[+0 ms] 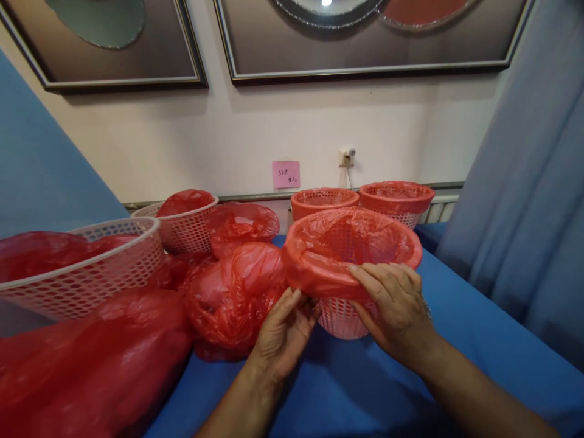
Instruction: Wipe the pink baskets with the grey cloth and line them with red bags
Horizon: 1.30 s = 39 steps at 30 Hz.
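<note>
A white mesh wastebasket (344, 319) stands on the blue surface, lined with a red plastic bag (333, 280) folded down over its rim. My right hand (399, 310) grips the near right rim, fingers over the top and thumb below. My left hand (287, 331) is palm up below the rim's left side, thumb and curled fingers apart. Its fingertips are near the bag's folded edge; whether they touch it I cannot tell. Close to my left hand lies a crumpled red plastic bag (232, 298).
Two lined wastebaskets, one behind (323, 198) and one at the back right (396, 198), stand by the wall. To the left are white baskets (150, 255) (114, 267) holding red bags, and a large red bag (100, 365). A blue curtain (524, 182) hangs at right.
</note>
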Each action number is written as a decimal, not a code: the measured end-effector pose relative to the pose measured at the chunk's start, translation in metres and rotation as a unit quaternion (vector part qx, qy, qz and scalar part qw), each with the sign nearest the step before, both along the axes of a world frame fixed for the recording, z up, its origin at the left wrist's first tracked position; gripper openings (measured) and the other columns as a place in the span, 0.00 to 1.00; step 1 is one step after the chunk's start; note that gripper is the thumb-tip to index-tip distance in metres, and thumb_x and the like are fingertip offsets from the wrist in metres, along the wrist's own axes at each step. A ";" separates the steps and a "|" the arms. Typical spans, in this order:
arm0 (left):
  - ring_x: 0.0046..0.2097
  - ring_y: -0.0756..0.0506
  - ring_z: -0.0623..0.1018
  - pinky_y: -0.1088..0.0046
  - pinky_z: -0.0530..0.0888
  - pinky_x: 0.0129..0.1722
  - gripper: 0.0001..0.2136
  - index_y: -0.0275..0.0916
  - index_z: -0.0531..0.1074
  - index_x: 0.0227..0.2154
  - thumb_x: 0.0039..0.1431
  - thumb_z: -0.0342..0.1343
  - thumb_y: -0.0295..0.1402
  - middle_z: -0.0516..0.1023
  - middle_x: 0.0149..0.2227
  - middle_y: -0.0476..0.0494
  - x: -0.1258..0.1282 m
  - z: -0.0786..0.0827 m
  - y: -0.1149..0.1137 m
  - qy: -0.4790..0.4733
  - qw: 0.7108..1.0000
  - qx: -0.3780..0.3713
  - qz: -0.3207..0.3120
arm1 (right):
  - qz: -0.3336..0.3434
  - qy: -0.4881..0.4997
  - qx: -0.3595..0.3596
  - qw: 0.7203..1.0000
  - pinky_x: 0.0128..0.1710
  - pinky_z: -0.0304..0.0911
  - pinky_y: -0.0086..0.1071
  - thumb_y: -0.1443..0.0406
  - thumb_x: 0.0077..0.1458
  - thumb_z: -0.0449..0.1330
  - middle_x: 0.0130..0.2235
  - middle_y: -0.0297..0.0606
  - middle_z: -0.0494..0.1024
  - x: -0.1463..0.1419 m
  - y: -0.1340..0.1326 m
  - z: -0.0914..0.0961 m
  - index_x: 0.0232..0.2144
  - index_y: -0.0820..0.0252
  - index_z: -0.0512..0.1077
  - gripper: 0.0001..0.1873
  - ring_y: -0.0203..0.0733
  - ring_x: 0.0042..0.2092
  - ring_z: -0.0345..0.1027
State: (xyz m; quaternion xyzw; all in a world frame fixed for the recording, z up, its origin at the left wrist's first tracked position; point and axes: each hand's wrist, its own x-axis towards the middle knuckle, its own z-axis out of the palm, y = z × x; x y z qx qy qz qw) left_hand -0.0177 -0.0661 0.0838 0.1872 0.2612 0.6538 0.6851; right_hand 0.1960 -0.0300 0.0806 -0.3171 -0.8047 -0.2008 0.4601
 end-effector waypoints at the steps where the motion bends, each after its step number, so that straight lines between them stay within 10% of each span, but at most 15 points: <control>1: 0.42 0.46 0.83 0.69 0.80 0.46 0.07 0.38 0.79 0.40 0.59 0.63 0.24 0.85 0.41 0.44 0.003 0.002 -0.004 0.002 1.000 0.022 0.006 | 0.006 -0.002 -0.005 1.000 0.59 0.57 0.49 0.65 0.64 0.60 0.54 0.45 0.77 0.001 -0.001 0.001 0.64 0.58 0.63 0.28 0.51 0.55 0.70; 16: 0.47 0.45 0.85 0.66 0.81 0.49 0.14 0.40 0.77 0.50 0.67 0.52 0.23 0.87 0.43 0.44 0.030 0.020 0.003 -0.082 0.997 -0.008 0.014 | 0.142 0.080 -0.085 0.983 0.61 0.63 0.51 0.68 0.62 0.59 0.61 0.48 0.72 0.022 -0.001 0.016 0.61 0.58 0.65 0.25 0.51 0.63 0.67; 39: 0.23 0.54 0.77 0.78 0.78 0.25 0.07 0.35 0.74 0.35 0.62 0.59 0.17 0.77 0.27 0.52 0.025 0.000 -0.010 -0.016 0.997 -0.041 0.063 | -0.045 0.024 0.034 0.998 0.62 0.61 0.56 0.71 0.63 0.59 0.61 0.52 0.72 0.000 0.015 -0.014 0.63 0.59 0.64 0.27 0.58 0.65 0.63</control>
